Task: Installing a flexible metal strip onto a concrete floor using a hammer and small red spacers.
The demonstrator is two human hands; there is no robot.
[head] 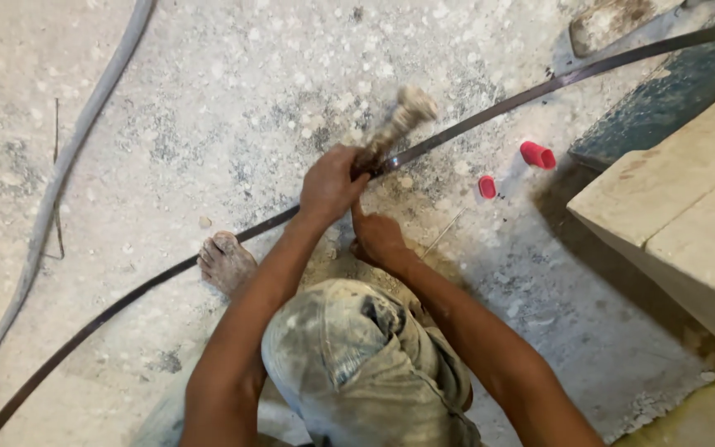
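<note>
My left hand (330, 185) is shut on the handle of a dusty hammer (400, 118), whose blurred head is raised over a long dark metal strip (490, 112). The strip runs across the dusty floor from bottom left to top right and passes under that hand. My right hand (376, 238) sits low on the floor just below the strip, one finger stretched up to it. Whether it holds anything is hidden. My bent knee in dusty cloth (349, 348) fills the lower middle.
My bare foot (226, 261) rests beside the strip. A grey hose (59, 178) curves down the left side. Two red plastic caps (537, 155) (487, 187) lie right of the hammer. Pale stone slabs (688, 199) are stacked at the right.
</note>
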